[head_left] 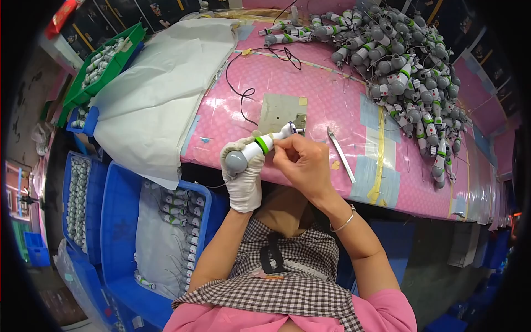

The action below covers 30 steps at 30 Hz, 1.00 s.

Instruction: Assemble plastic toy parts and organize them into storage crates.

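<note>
My left hand, in a white glove, is wrapped round a white plastic toy part with a rounded grey end and a bright green band. The part lies tilted above the table's front edge, its grey end toward me and its narrow end pointing away to the right. Beside the green band, my bare right hand is closed in a pinch, its fingertips close against the part. Whatever those fingers hold is too small or hidden to make out. Just beyond the narrow end sits a flat metal plate with a small fixture.
A white-handled blade tool lies right of my hands. Similar parts heap at the back right. A black cable crosses the pink tabletop. At left are a white sheet, a green tray and a blue bin holding parts.
</note>
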Tool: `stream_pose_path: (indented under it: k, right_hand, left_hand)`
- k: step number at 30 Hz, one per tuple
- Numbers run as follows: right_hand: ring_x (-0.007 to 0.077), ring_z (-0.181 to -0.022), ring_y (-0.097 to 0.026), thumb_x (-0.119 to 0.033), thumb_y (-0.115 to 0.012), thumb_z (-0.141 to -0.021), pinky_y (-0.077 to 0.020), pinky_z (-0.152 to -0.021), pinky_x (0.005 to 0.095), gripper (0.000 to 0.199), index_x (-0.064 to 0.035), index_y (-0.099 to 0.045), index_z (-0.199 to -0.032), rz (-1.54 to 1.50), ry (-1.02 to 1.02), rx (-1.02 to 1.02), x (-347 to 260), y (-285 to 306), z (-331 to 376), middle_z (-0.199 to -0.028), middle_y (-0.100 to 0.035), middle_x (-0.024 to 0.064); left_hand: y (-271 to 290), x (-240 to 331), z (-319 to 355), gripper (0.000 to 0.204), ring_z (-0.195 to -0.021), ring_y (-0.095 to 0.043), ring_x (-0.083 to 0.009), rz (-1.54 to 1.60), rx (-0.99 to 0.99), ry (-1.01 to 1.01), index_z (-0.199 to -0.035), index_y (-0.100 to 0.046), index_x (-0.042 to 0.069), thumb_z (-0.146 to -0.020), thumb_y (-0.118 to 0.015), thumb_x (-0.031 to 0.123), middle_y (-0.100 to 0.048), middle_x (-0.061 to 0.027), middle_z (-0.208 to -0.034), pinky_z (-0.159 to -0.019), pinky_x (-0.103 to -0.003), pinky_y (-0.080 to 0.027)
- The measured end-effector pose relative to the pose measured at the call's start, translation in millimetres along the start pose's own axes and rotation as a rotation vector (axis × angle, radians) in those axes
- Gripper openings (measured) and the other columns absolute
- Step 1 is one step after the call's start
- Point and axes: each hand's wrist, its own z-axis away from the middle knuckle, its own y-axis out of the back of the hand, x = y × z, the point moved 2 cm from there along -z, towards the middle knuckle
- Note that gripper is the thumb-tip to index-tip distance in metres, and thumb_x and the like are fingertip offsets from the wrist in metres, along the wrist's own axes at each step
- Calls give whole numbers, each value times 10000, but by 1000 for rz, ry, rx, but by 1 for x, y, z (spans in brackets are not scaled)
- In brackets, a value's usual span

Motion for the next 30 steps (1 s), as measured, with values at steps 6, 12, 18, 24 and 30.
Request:
stream_pose_path:
  k: [6, 12, 18, 24, 30]
  right_hand:
    - [8, -484, -492, 5, -624, -750, -366, -426, 178, 44, 34, -643, -777, 22, -4, -41, 1, 2, -2, -556, -581, -2]
    - [3, -491, -484, 1, -627, -757, -367, -431, 178, 53, 31, -644, -797, -50, -59, 37, 7, 3, 5, -567, -585, -15]
    - [0, -495, -476, 8, -632, -756, -363, -432, 177, 61, 32, -644, -810, -31, -44, 144, 11, -2, 11, -565, -584, -18]
    - [-6, -504, -476, 23, -601, -802, -332, -422, 159, 86, 13, -654, -868, -218, -124, 124, 18, 2, 16, -613, -576, -34]
    - [40, -567, -521, -45, -612, -837, -407, -487, 185, 103, -4, -658, -920, -127, -151, 314, 35, 71, 5, -691, -606, 7]
  left_hand:
    - [0, -1, 0, 396, -1034, -495, -180, 35, -7, 9, -1040, -463, 118, -751, -718, 29, -519, -71, -1098, -929, -327, -407]
    - [-7, 2, 0, 375, -1027, -506, -178, 58, 15, 2, -1046, -462, 106, -768, -701, 30, -526, -70, -1086, -939, -331, -404]
    - [-13, 4, 4, 344, -994, -528, -168, 18, 154, 43, -1058, -459, 87, -794, -667, 13, -532, -62, -1073, -906, -311, -433]
    - [-14, 6, 7, 333, -980, -541, -165, -7, 181, 37, -1079, -463, 82, -811, -657, 46, -534, -38, -1047, -855, -310, -474]
    - [-13, 53, -25, 533, -1057, -542, -212, 96, -44, 96, -1255, -409, 58, -800, -672, 152, -524, -44, -1084, -917, -378, -479]
